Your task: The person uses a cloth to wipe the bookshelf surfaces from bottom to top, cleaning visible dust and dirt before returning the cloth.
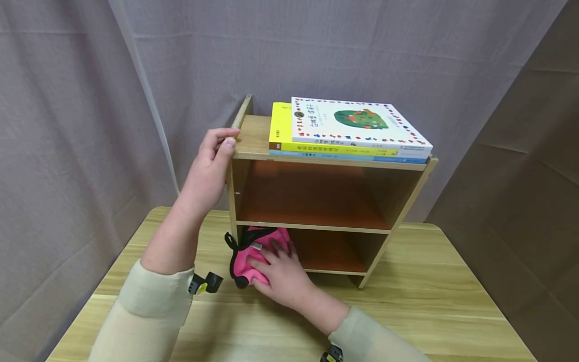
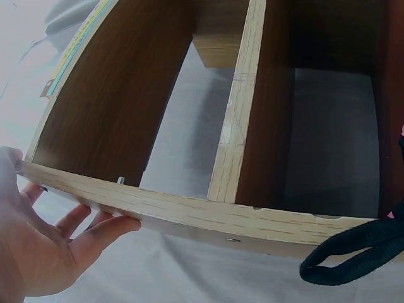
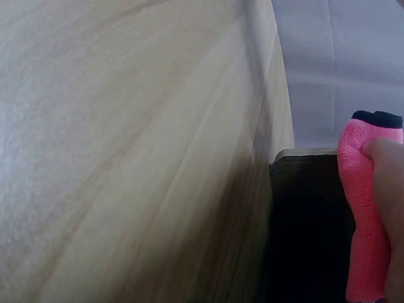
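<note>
A small wooden shelf [image 1: 312,227] stands on the table, its boards reddish brown inside. My left hand [image 1: 205,171] holds the upper left corner of its side panel; in the left wrist view, several fingers [image 2: 104,230] lie along the panel's outer face. Low at the shelf's left front, my right hand [image 1: 285,274] grips a bright pink plush cloth [image 1: 244,261] with black edging and a black loop. The right wrist view shows the thumb [image 3: 385,158] pressed on the folded pink cloth [image 3: 363,221]. Part of the cloth is hidden under the hand.
Several books lie stacked on the shelf's top board: a white one [image 1: 357,120] uppermost, a yellow one [image 1: 280,125] beneath, and blue at the bottom. The wooden table [image 1: 429,301] spreads around the shelf. A grey curtain [image 1: 316,50] hangs close behind.
</note>
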Demonstrator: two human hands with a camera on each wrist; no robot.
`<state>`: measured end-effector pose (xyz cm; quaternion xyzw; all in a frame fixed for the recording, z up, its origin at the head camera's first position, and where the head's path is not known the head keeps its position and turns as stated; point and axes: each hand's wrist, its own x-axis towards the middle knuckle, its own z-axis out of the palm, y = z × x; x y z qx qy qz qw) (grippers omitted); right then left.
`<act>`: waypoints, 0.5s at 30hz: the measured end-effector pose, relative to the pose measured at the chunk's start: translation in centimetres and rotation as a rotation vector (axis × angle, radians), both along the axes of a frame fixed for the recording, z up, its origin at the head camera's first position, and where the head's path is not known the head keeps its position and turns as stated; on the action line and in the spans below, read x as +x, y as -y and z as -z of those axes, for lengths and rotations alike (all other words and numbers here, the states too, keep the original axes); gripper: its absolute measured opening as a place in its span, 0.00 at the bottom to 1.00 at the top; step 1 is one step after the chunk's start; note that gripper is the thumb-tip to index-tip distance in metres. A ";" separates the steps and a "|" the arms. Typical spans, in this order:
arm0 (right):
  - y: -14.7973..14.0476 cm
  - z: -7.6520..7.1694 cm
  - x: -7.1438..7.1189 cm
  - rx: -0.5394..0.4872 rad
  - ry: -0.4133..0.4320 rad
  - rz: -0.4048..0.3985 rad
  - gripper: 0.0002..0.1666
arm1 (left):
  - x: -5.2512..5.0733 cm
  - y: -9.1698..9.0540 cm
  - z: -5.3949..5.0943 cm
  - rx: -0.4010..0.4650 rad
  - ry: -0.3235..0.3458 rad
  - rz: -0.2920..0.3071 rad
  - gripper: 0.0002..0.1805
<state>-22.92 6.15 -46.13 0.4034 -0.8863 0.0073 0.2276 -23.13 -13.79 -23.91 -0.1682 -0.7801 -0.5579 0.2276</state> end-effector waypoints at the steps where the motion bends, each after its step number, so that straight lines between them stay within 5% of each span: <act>1: 0.0 0.0 0.0 0.007 0.002 -0.001 0.25 | 0.0 0.0 0.0 -0.002 0.000 0.000 0.23; 15: -0.4 0.2 -0.3 0.017 -0.118 -0.086 0.20 | 0.1 0.1 -0.1 -0.002 0.014 0.007 0.23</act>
